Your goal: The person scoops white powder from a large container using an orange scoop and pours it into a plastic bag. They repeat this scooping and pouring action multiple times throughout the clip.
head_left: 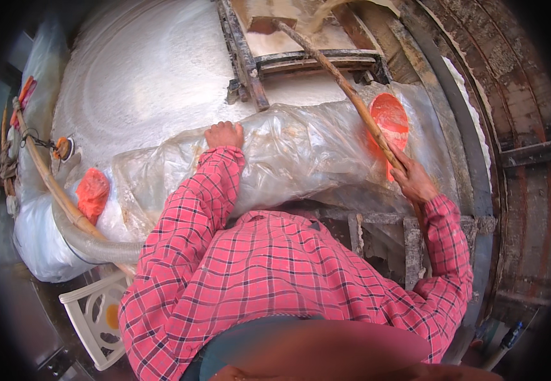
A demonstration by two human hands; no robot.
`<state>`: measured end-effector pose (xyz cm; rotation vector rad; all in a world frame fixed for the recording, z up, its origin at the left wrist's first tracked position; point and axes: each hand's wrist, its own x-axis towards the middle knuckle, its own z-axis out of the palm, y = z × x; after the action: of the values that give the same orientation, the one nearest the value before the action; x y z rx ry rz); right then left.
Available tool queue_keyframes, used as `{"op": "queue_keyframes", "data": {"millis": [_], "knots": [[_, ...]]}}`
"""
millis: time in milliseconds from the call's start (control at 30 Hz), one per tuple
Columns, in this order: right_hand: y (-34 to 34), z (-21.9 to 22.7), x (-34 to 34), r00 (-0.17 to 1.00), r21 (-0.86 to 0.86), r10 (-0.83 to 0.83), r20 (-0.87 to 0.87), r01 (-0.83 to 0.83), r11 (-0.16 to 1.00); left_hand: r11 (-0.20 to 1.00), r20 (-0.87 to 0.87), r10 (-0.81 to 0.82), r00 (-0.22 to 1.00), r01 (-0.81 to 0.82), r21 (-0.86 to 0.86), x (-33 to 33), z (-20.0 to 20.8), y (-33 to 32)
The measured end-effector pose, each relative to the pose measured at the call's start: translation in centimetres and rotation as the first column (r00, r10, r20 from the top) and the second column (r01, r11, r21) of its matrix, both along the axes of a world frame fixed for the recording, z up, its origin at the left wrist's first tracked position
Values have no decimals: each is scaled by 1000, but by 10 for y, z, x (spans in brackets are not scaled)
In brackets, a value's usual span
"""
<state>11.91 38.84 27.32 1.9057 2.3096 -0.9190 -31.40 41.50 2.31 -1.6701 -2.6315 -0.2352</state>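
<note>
My right hand (pixel 417 180) is wrapped round a long wooden pole (pixel 345 89), which slants up and away to a flat board-like head (pixel 264 25). That head lies over a wooden frame holding pale tan, wet-looking material. My left hand (pixel 225 135) bears on a rim draped in clear plastic sheet (pixel 288 152), its fingers bent over the far edge with the tips partly hidden. Beside the pole, near my right hand, an orange plastic scoop (pixel 390 115) lies on the sheet. Beyond the rim spreads a wide white surface (pixel 142 82) with faint curved streaks.
A dark wooden frame (pixel 244 60) stands in the white surface. At left are a bamboo pole (pixel 53 178), a grey hose (pixel 85 238), an orange-red bundle (pixel 92 192) and a pale plastic stool (pixel 98 317). A stained wall (pixel 523 209) rises at right.
</note>
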Motion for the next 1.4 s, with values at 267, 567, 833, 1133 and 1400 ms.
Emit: {"op": "queue_keyframes", "data": {"millis": [267, 567, 833, 1133, 1400], "knots": [[-26, -15, 23, 968, -213, -250, -10, 242, 947, 999, 12, 2, 1000, -1, -50, -6, 6, -1], [287, -53, -71, 992, 267, -35, -120, 67, 961, 999, -16, -9, 1000, 10, 53, 5, 15, 14], [551, -120, -204, 1000, 392, 24, -20, -14, 920, 997, 34, -20, 999, 18, 69, -4, 26, 45], [491, -126, -98, 964, 412, 6, 265, -119, 904, 989, 40, -59, 997, 53, 140, 3, 26, 40], [268, -85, -34, 979, 298, -13, 202, -48, 953, 996, -15, -28, 1000, 29, 79, -15, -18, 10]]}}
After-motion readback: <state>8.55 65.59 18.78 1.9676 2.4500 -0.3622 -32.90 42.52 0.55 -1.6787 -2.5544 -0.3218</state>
